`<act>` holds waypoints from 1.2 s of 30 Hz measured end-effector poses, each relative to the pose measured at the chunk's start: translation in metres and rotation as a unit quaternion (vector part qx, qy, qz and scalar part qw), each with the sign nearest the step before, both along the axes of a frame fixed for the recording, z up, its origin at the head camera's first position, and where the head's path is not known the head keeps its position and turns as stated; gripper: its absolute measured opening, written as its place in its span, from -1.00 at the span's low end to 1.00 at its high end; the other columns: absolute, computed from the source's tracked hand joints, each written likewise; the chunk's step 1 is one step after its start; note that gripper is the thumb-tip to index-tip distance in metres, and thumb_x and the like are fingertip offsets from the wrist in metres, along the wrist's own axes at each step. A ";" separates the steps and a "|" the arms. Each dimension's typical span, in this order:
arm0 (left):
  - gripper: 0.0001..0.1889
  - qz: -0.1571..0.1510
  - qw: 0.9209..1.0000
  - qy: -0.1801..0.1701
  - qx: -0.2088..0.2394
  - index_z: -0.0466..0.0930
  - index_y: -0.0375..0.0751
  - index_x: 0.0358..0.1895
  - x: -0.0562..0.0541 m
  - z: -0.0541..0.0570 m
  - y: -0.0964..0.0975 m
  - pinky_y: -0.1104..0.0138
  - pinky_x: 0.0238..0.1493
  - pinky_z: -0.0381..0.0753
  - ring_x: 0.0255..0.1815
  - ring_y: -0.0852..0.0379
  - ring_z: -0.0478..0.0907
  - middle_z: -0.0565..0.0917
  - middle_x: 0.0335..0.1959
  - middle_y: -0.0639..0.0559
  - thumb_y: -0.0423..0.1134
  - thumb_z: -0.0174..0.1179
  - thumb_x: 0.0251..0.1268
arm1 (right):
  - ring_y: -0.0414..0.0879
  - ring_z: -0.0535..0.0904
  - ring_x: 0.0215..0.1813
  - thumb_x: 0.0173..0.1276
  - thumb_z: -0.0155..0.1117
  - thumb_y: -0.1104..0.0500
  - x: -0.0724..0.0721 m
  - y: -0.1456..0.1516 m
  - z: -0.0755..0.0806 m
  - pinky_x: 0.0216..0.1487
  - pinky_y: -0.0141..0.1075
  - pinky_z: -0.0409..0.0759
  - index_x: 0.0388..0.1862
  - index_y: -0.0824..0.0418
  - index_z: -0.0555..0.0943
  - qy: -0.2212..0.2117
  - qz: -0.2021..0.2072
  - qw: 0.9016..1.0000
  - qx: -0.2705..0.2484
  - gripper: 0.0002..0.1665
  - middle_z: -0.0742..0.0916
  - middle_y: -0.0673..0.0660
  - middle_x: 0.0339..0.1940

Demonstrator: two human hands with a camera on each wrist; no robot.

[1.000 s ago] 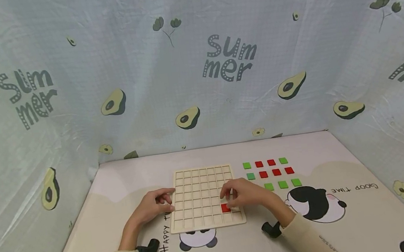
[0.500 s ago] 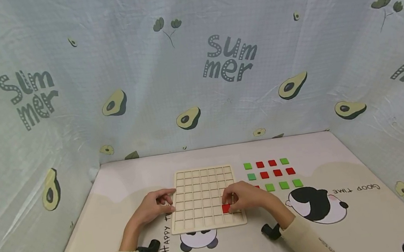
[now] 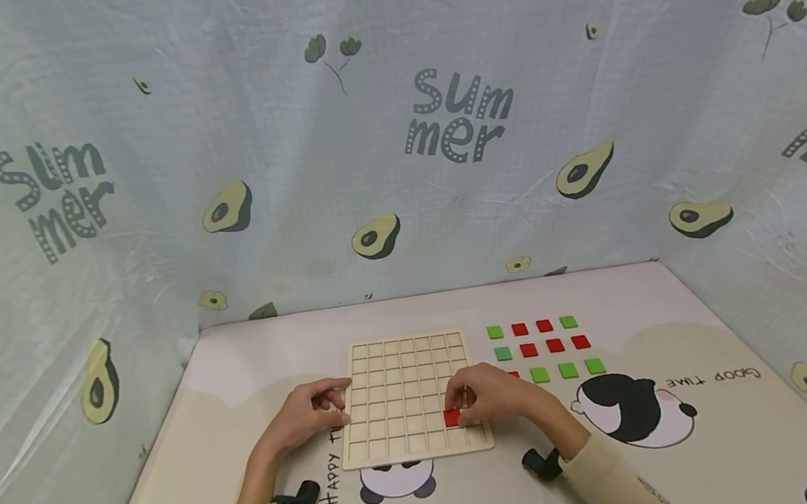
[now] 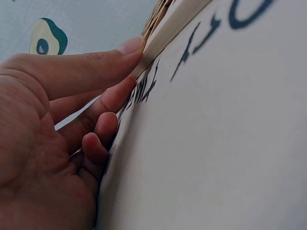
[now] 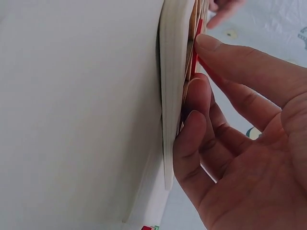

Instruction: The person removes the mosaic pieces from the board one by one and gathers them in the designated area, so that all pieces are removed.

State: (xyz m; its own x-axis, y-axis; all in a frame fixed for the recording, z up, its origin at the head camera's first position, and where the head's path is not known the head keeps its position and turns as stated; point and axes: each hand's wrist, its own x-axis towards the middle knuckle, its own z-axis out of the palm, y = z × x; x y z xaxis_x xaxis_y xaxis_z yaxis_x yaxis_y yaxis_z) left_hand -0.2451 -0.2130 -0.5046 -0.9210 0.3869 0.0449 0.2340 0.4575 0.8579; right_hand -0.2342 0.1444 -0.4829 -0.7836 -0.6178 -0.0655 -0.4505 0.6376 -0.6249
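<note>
A pale wooden grid board (image 3: 393, 388) lies in the middle of the table. My right hand (image 3: 495, 392) pinches a red square tile (image 3: 452, 418) between thumb and fingers, at a cell in the board's lower right. Seen edge-on in the right wrist view, the red tile (image 5: 194, 61) is partly covered by the thumb. At the board's left edge my left hand (image 3: 307, 411) touches the rim with thumb and index finger spread apart. The left wrist view has its thumb against the wooden side (image 4: 165, 36), while the other fingers bend loosely.
Right of the board, loose tiles lie in rows: green tiles (image 3: 568, 370) and red tiles (image 3: 554, 345). One red tile (image 3: 513, 375) is mostly hidden behind the right hand. A printed cloth (image 3: 692, 385) covers the table, with curtains (image 3: 268, 134) around it.
My right fingers have closed in on the red tile, uncovering part of another red tile behind the hand. The left hand stays at the board's edge.
</note>
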 end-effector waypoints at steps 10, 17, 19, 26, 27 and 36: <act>-0.33 0.003 1.000 0.002 -0.005 0.56 -0.47 0.30 0.000 0.000 0.000 0.42 -0.26 0.38 -0.32 0.18 0.41 0.66 -0.26 -0.13 -0.35 0.50 0.05 | -0.26 0.52 -0.32 0.18 0.52 0.29 0.002 -0.001 0.001 -0.25 -0.40 0.52 -0.25 0.04 0.75 -0.005 0.000 1.000 -0.004 -0.80 0.66 -0.11 -0.36; -0.32 0.002 1.000 0.002 -0.004 0.55 -0.47 0.30 0.001 0.001 0.000 0.42 -0.26 0.37 -0.33 0.19 0.40 0.66 -0.26 -0.13 -0.35 0.50 0.05 | -0.26 0.50 -0.31 0.18 0.54 0.29 0.001 -0.001 0.000 -0.25 -0.40 0.51 -0.23 0.07 0.75 -0.004 0.003 1.000 -0.006 -0.79 0.65 -0.09 -0.36; -0.32 0.002 1.000 0.002 -0.002 0.55 -0.47 0.30 0.001 0.000 0.001 0.42 -0.27 0.36 -0.33 0.19 0.40 0.66 -0.25 -0.13 -0.35 0.50 0.05 | -0.27 0.50 -0.32 0.18 0.54 0.29 0.002 -0.001 0.000 -0.25 -0.40 0.51 -0.23 0.07 0.75 -0.001 0.003 1.000 -0.006 -0.79 0.65 -0.09 -0.37; -0.33 0.000 1.000 0.004 0.000 0.54 -0.49 0.30 0.001 -0.002 0.001 0.41 -0.28 0.35 -0.33 0.20 0.39 0.66 -0.25 -0.12 -0.35 0.50 0.06 | -0.29 0.49 -0.33 0.18 0.53 0.29 0.003 -0.002 0.001 -0.24 -0.40 0.52 -0.24 0.02 0.72 0.003 0.008 1.000 -0.003 -0.77 0.64 -0.11 -0.36; -0.33 0.000 1.000 0.004 0.000 0.54 -0.49 0.30 0.001 -0.002 0.001 0.42 -0.28 0.35 -0.33 0.20 0.39 0.66 -0.25 -0.11 -0.35 0.50 0.06 | -0.29 0.49 -0.33 0.18 0.53 0.29 0.003 -0.002 0.001 -0.24 -0.41 0.51 -0.24 0.01 0.71 0.002 0.007 1.000 -0.003 -0.76 0.64 -0.12 -0.36; -0.33 0.001 1.000 0.005 -0.001 0.55 -0.48 0.30 0.000 -0.001 0.001 0.42 -0.27 0.36 -0.34 0.20 0.40 0.66 -0.26 -0.12 -0.36 0.51 0.04 | -0.30 0.50 -0.35 0.19 0.51 0.30 0.002 -0.001 0.001 -0.26 -0.41 0.52 -0.23 0.01 0.68 0.004 0.014 1.000 -0.008 -0.75 0.65 -0.11 -0.36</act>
State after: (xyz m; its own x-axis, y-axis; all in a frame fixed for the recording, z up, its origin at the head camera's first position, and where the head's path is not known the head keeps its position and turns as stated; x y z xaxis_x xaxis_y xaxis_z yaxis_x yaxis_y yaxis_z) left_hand -0.2451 -0.2119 -0.5052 -0.9212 0.3853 0.0538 0.2418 0.4588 0.8550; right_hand -0.2321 0.1432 -0.4820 -0.7662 -0.6407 -0.0496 -0.4731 0.6147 -0.6311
